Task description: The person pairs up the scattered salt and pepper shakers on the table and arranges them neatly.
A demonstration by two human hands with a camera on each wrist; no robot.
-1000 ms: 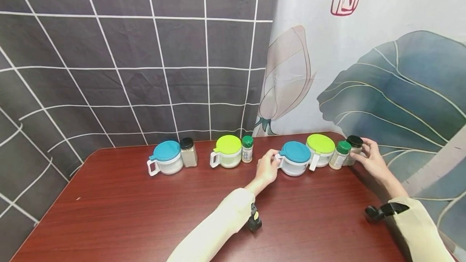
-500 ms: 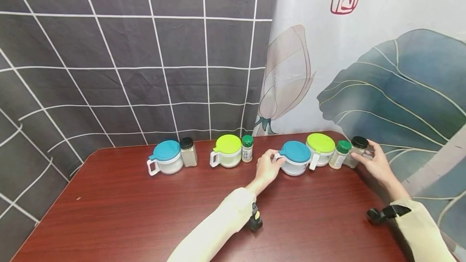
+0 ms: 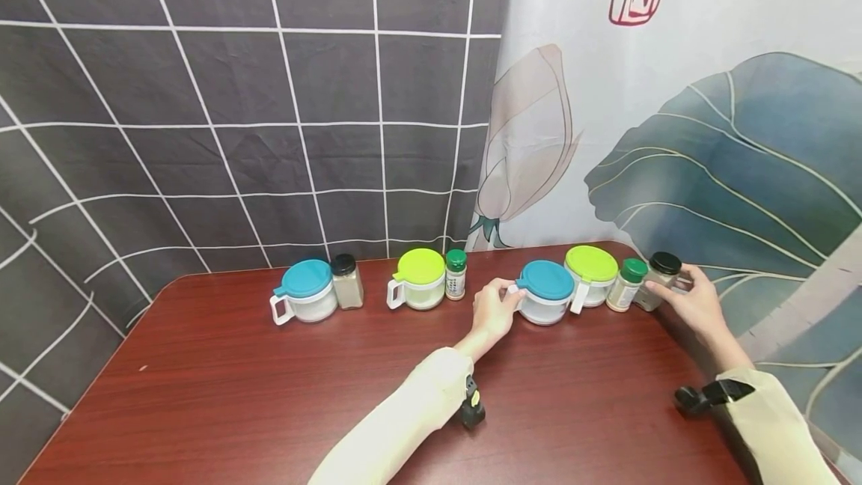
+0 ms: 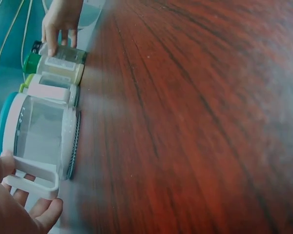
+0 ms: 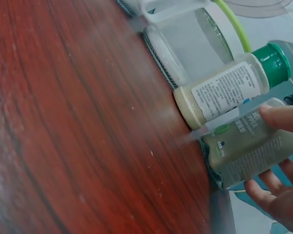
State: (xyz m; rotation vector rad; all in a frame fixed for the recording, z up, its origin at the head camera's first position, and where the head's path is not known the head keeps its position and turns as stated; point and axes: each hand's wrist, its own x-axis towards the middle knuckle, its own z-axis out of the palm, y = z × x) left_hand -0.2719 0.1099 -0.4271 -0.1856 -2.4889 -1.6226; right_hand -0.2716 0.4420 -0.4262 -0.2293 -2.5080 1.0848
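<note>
Fingers of the right hand (image 3: 697, 304) pinch the jar (image 5: 249, 151), "PEPPER" readable, around half past three in the head view, the left hand (image 3: 494, 313) pinches the blue pot (image 3: 547, 287) at four, and the bottle (image 5: 225, 92) shows print too fine to read!

Two blue-lidded pots (image 3: 545, 290) (image 3: 308, 290), two lime-lidded pots (image 3: 420, 278) (image 3: 592, 272), two green-capped shakers (image 3: 456, 275) (image 3: 627, 284), two black-capped jars (image 3: 661, 274) (image 3: 347, 283), one table (image 3: 236, 388).

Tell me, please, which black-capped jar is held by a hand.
The rightmost jar: the right hand grips it. The other black-capped jar stands untouched farther left.
</note>
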